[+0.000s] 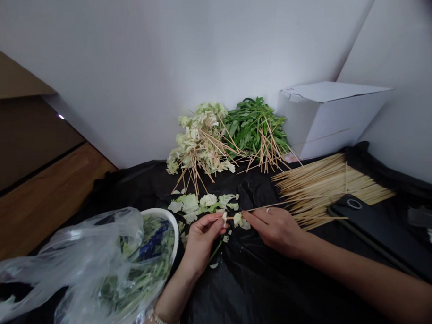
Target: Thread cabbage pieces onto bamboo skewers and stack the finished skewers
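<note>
Pinched in the fingers of my left hand (pixel 204 233) is a small piece of pale cabbage leaf (pixel 224 218), at the left end of a thin wooden skewer (pixel 231 218). My right hand (pixel 275 228), with a ring on one finger, is closed on that skewer. A second pale leaf piece (pixel 238 220) sits on it by my right fingertips. Just beyond my hands, loose cabbage leaves (pixel 191 205) lie on the black plastic sheet (pixel 224 294). Right of my right hand is a spread of bare skewers (pixel 319 184).
Skewered cabbage (pixel 197 139) and skewered green leaves (pixel 253 123) are heaped against the white wall. A white box (pixel 328 115) stands right of them. A dark phone (pixel 374 227) lies on the right. On the left are a white tub (pixel 175 229) of greens and a clear plastic bag (pixel 88 261).
</note>
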The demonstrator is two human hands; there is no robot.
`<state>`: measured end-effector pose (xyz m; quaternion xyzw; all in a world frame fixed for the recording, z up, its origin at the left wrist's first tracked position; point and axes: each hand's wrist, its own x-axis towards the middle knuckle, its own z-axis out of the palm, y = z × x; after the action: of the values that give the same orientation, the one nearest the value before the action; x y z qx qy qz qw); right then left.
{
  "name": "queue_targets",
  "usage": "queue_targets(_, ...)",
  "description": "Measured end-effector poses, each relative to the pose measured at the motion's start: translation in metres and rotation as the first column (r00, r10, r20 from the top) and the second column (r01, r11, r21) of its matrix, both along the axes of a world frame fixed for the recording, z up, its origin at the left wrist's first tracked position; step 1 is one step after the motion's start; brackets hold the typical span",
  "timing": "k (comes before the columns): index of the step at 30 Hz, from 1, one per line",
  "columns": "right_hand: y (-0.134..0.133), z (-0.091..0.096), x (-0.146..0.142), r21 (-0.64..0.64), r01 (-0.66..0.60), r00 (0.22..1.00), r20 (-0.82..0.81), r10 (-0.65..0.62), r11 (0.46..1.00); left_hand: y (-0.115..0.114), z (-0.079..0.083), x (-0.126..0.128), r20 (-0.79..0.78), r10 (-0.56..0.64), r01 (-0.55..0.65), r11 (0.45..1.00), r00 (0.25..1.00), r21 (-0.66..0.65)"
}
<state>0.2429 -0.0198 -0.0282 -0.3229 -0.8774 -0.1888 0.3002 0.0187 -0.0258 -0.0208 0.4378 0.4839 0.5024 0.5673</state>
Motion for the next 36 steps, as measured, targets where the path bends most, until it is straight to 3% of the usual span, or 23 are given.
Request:
queue_targets(3,0.004,0.002,0.005,0.004,0.057,0.998,-0.013,-0.056,0.998,0.0,0.002,-0.004,-0.263,0.11,-0.055,0.977,0.959,0.206)
queue_targets(5,0.007,0.004,0.008,0.009,0.103,0.994,-0.031,-0.103,0.995,0.001,0.003,-0.008,-0.452,0.243,-0.066,0.926,0.858,0.372)
queue_targets(7,0.009,0.006,0.01,0.009,0.127,0.991,-0.035,-0.126,0.992,0.001,0.002,-0.012,-0.621,0.328,0.034,0.867,0.711,0.497)
queue_targets(9,0.009,0.006,0.01,0.0,0.124,0.992,-0.021,-0.124,0.992,0.002,-0.002,-0.013,-0.732,0.357,0.192,0.814,0.58,0.549)
queue_targets(11,0.008,0.005,0.009,-0.017,0.11,0.994,-0.006,-0.11,0.994,0.002,-0.008,-0.014,-0.793,0.355,0.307,0.783,0.494,0.542)
queue_targets(14,0.007,0.003,0.007,-0.036,0.106,0.994,-0.002,-0.107,0.994,0.004,-0.016,-0.013,-0.839,0.354,0.358,0.784,0.413,0.507)
queue_targets(21,0.007,0.003,0.006,-0.028,0.095,0.995,-0.016,-0.095,0.995,0.006,-0.013,-0.015,-0.785,0.408,0.306,0.758,0.467,0.576)
queue_targets(29,0.006,0.003,0.006,-0.036,0.086,0.996,0.001,-0.086,0.996,0.006,-0.008,-0.014,-0.801,0.331,0.244,0.833,0.5,0.496)
queue_targets(33,0.005,0.002,0.005,-0.025,0.084,0.996,-0.011,-0.084,0.996,0.004,-0.005,-0.013,-0.744,0.338,0.194,0.828,0.576,0.527)
queue_targets(36,0.004,0.004,0.004,-0.032,0.075,0.997,-0.034,-0.076,0.997,0.003,-0.003,-0.012,-0.655,0.351,0.058,0.854,0.67,0.517)
